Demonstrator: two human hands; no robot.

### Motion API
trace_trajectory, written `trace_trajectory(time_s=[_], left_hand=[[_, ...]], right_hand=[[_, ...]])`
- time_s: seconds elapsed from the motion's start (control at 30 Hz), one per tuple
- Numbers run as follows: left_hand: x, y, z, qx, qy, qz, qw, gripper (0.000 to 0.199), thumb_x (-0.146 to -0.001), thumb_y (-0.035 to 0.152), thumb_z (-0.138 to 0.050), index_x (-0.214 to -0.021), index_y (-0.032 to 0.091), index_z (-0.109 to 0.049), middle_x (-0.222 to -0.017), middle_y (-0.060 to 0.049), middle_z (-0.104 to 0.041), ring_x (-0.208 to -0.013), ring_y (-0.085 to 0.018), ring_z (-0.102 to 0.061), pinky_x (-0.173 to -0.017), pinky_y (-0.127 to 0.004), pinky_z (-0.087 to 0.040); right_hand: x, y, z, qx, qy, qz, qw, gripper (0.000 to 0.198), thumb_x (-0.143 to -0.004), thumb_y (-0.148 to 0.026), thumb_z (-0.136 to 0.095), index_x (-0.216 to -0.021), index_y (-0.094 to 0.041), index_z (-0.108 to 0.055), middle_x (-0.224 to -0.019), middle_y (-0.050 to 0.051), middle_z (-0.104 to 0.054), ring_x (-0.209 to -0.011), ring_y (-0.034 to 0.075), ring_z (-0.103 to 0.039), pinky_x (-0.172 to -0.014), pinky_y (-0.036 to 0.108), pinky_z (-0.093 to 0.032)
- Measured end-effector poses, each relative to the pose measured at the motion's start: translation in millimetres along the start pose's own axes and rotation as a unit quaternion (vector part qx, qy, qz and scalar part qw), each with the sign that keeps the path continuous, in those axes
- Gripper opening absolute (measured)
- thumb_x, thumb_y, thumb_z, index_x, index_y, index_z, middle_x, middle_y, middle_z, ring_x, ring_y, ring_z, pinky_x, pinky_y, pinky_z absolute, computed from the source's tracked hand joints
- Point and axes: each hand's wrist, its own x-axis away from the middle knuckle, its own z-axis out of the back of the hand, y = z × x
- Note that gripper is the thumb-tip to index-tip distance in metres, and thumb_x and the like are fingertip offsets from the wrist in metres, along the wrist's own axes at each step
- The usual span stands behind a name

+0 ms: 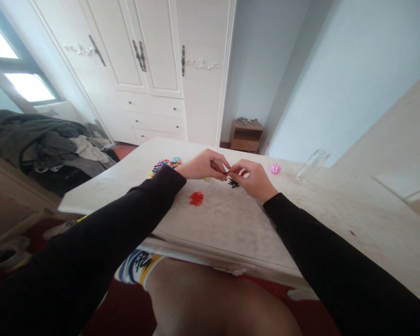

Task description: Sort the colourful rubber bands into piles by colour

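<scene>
My left hand (210, 165) and my right hand (251, 177) meet above the table, fingertips closed together. Pinched between them is a small dark, thin piece (226, 173), mostly hidden by the fingers; it looks like a black clip. Just below my right fingers lies a small pile of black clip-like pieces (234, 184). A red pile of similar looped pieces (196, 199) rests nearer to me. Behind my left wrist spreads a mixed heap of multicoloured clip-like pieces (165, 165), partly covered by my sleeve.
All this lies on a white table (227, 228). A pink piece or small cluster (275, 168) sits right of my hands, and a clear glass container (313, 165) lies farther right. Beyond stand a white wardrobe (157, 51) and a small wooden cabinet (247, 135). Dark clothes (38, 144) are heaped at left.
</scene>
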Motion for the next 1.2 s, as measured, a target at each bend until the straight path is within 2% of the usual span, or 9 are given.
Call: trace_trajectory(time_s=[0.13,0.3,0.5,0.77,0.87,1.03,1.1,1.2], left_hand=[[-1,-5,3,-0.013,0.024,-0.006,1.000,0.029,-0.068,0.029,-0.093,-0.086,0.012,-0.078,-0.082,-0.010,-0.081,-0.079,-0.021,-0.080,-0.077,-0.032,-0.066],[-1,-5,5,-0.037,0.039,-0.004,0.999,0.022,-0.073,0.028,-0.090,-0.084,0.012,-0.079,-0.078,-0.010,-0.080,-0.074,-0.019,-0.078,-0.071,-0.028,-0.065],[-1,-6,5,-0.025,0.038,-0.008,0.999,0.028,-0.074,0.033,-0.090,-0.088,0.011,-0.079,-0.077,-0.010,-0.080,-0.072,-0.019,-0.078,-0.070,-0.029,-0.064],[-5,-6,6,-0.059,0.062,-0.018,0.996,0.020,-0.079,0.030,-0.084,-0.080,0.011,-0.078,-0.066,-0.006,-0.074,-0.060,-0.013,-0.071,-0.059,-0.020,-0.057],[-6,-8,10,-0.051,0.068,-0.013,0.996,0.016,-0.078,0.025,-0.083,-0.075,0.011,-0.075,-0.064,-0.005,-0.073,-0.056,-0.012,-0.069,-0.057,-0.019,-0.055],[-6,-9,17,-0.051,0.076,-0.011,0.996,0.012,-0.076,0.018,-0.080,-0.070,0.012,-0.072,-0.060,-0.003,-0.070,-0.053,-0.011,-0.066,-0.054,-0.019,-0.053],[-7,-10,16,-0.054,0.074,-0.012,0.996,0.012,-0.075,0.017,-0.080,-0.069,0.011,-0.071,-0.059,-0.003,-0.069,-0.053,-0.010,-0.065,-0.053,-0.018,-0.052],[-7,-10,10,-0.052,0.072,-0.017,0.996,0.013,-0.075,0.019,-0.081,-0.070,0.011,-0.072,-0.059,-0.004,-0.070,-0.053,-0.010,-0.065,-0.054,-0.018,-0.052]], right_hand=[[-1,0,0,0.009,0.023,-0.002,1.000,0.010,-0.084,-0.024,-0.067,-0.075,-0.020,-0.069,-0.076,0.003,-0.070,-0.071,0.018,-0.064,-0.066,0.031,-0.050],[-1,1,2,0.022,0.044,-0.011,0.999,0.013,-0.086,-0.027,-0.066,-0.075,-0.021,-0.066,-0.076,0.003,-0.070,-0.072,0.018,-0.063,-0.066,0.032,-0.050],[0,1,3,0.028,0.047,-0.015,0.998,0.014,-0.086,-0.027,-0.066,-0.074,-0.021,-0.066,-0.075,0.003,-0.069,-0.071,0.018,-0.062,-0.065,0.031,-0.048],[-2,1,3,0.035,0.059,-0.021,0.997,0.013,-0.084,-0.023,-0.064,-0.070,-0.020,-0.063,-0.073,0.002,-0.067,-0.070,0.017,-0.060,-0.066,0.030,-0.045],[-5,5,11,0.032,0.109,-0.045,0.993,0.013,-0.081,-0.022,-0.064,-0.069,-0.021,-0.061,-0.072,0.001,-0.066,-0.070,0.017,-0.058,-0.067,0.031,-0.044],[-9,16,26,0.031,0.243,-0.094,0.965,0.010,-0.079,-0.018,-0.061,-0.070,-0.022,-0.058,-0.073,0.001,-0.064,-0.074,0.018,-0.059,-0.076,0.034,-0.047],[-9,17,24,0.032,0.243,-0.096,0.965,0.010,-0.079,-0.018,-0.061,-0.070,-0.022,-0.057,-0.074,0.001,-0.063,-0.075,0.018,-0.059,-0.077,0.034,-0.048],[-6,13,14,0.037,0.191,-0.078,0.978,0.012,-0.081,-0.020,-0.062,-0.070,-0.022,-0.057,-0.074,0.001,-0.064,-0.075,0.018,-0.059,-0.075,0.034,-0.047]])
